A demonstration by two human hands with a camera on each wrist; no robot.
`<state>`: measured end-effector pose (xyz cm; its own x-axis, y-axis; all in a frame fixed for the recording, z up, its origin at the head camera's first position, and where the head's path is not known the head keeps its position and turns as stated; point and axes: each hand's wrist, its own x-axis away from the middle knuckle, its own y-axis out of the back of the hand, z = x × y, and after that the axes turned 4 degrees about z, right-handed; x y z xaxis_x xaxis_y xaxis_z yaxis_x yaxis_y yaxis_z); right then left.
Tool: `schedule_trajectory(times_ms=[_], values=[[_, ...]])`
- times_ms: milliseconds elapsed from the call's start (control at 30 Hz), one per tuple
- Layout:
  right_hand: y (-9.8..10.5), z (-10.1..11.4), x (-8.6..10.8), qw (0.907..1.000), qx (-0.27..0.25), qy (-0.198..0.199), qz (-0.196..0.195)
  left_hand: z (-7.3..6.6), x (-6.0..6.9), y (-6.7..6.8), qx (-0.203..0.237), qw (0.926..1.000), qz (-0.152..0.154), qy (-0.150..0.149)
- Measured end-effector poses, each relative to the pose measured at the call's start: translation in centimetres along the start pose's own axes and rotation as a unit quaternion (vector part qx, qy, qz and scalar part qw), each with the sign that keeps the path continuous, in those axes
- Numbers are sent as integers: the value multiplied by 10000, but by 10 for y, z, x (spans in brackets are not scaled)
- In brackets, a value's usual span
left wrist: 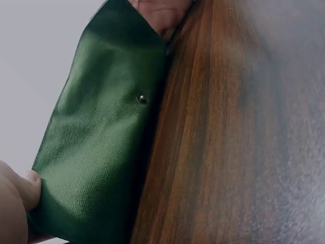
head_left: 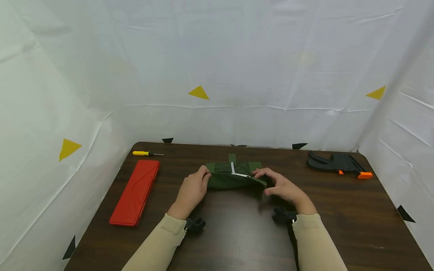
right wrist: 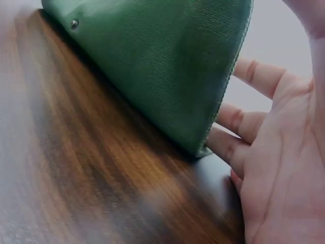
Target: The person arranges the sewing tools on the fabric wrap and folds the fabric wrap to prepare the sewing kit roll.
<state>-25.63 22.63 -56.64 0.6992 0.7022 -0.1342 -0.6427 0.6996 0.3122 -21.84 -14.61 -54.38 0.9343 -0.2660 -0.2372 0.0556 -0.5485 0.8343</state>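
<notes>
A dark green pouch point(head_left: 232, 182) with a metal snap stud stands partly raised on the table, its back part lying flat with a snap tab point(head_left: 232, 157) pointing away. A narrow white strip point(head_left: 233, 168) crosses its inner side, and more white shows along the opening. My left hand point(head_left: 192, 192) pinches the left edge, thumb on the front face in the left wrist view. At the right end is my right hand point(head_left: 285, 190). Its loosely bent fingers point(right wrist: 236, 119) reach behind the pouch's stitched edge, with the thumb apart; their tips are hidden.
Left of the hands lies a long red case point(head_left: 135, 194), with a yellow-handled screwdriver point(head_left: 145, 153) beyond it. A black clamp with orange parts point(head_left: 339, 163) lies at the back right. White sheeting point(head_left: 237, 124) rises behind the brown table point(head_left: 339, 226).
</notes>
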Motion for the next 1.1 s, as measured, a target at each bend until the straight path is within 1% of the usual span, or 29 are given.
schedule_trajectory(times_ms=[100, 167, 267, 367, 400, 433, 500, 600, 667, 767, 933, 1100], values=[[-3, 1, -1, 9996, 95, -197, -174, 2, 0, 0, 49, 10000, -3, 2], [-5, 3, -3, 9986, 187, -358, -327, 1, 0, 0, 125, 9999, 89, 77], [-8, 7, -4, 9960, 325, -567, -612, 1, 0, 2, 169, 9985, 448, 280], [-10, 9, -4, 9931, 426, -690, -844, 1, 0, 3, 86, 9955, 855, 402], [-10, 9, -4, 9920, 475, -721, -922, 2, 0, 3, 69, 9946, 943, 421], [-11, 9, -4, 9909, 486, -751, -1002, 2, 0, 4, 43, 9944, 967, 429], [-11, 8, -4, 9892, 543, -706, -1167, 2, 0, 5, 82, 9953, 876, 395], [-12, 6, -5, 9844, 718, -491, -1530, 2, 0, 7, 167, 9977, 561, 340], [-14, 5, -7, 9799, 906, -331, -1745, 2, 0, 9, 189, 9988, 362, 281], [-16, 5, -8, 9721, 1251, -245, -1971, 0, 0, 11, 190, 9993, 225, 231], [-19, 6, -8, 9619, 1690, -488, -2093, -1, 1, 11, 220, 9994, 172, 193], [-19, 8, -9, 9522, 2004, -886, -2127, 2, 2, 9, 278, 9993, 176, 172]])
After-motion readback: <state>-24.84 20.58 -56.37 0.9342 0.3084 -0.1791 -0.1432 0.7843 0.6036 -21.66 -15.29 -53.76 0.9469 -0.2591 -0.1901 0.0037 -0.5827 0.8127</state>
